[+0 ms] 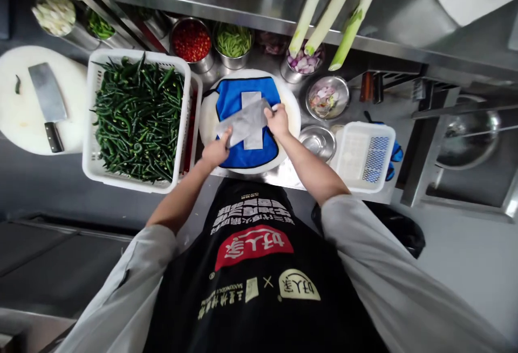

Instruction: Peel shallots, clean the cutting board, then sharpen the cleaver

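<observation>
A blue cloth with black edging and a dark strap lies on a round white cutting board. One flat grey strip rests upright across the middle of the cloth. Over it, at a slant, is a second translucent grey strip, pinched at both ends. My left hand grips its lower left end between thumb and fingers. At the upper right end, my right hand is closed on the same strip. Whether the slanted strip touches the cloth, I cannot tell.
Left stand a white basket of green chillies and a board with a cleaver. Behind are bowls of chopped red chillies and shallots; leeks overhang the shelf. Right are a metal bowl and white basket.
</observation>
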A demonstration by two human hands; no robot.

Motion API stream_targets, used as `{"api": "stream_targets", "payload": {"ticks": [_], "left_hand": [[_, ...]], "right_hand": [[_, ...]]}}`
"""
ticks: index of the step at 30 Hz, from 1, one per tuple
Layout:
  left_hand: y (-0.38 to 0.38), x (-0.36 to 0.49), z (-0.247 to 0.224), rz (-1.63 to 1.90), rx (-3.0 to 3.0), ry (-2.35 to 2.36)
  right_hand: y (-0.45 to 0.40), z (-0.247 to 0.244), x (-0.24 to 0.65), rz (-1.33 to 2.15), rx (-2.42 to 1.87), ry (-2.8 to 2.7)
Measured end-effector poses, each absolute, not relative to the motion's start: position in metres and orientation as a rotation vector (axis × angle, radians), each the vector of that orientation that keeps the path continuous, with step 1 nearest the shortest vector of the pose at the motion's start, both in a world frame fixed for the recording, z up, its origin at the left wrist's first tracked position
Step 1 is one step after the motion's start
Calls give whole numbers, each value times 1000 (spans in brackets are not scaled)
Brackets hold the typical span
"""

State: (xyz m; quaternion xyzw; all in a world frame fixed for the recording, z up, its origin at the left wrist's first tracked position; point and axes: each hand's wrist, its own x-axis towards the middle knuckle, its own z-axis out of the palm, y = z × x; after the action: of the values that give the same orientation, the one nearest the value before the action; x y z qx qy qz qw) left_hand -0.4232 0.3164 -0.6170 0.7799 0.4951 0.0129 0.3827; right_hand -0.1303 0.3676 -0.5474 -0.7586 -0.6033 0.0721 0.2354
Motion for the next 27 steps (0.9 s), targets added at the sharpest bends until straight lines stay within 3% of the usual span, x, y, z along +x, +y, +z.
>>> {"api": "stream_targets", "payload": {"ticks": [4, 10, 16, 22, 27], "left_hand": [[271, -426, -619, -99, 1943, 1124], [319, -422, -621, 35, 2013, 1267], [266, -420, -620, -108, 1906, 1116], [321, -418, -621, 49, 1983, 1299], [273, -424, -625, -81, 1926, 1164]], "right_hand": [[314, -549, -132, 358, -2283, -1511], [370, -547, -137, 187, -2207, -1487], [313, -548, -134, 280, -2281, -1512], [380, -545, -138, 151, -2144, -1588], [330, -547, -140, 361, -2318, -1544]]}}
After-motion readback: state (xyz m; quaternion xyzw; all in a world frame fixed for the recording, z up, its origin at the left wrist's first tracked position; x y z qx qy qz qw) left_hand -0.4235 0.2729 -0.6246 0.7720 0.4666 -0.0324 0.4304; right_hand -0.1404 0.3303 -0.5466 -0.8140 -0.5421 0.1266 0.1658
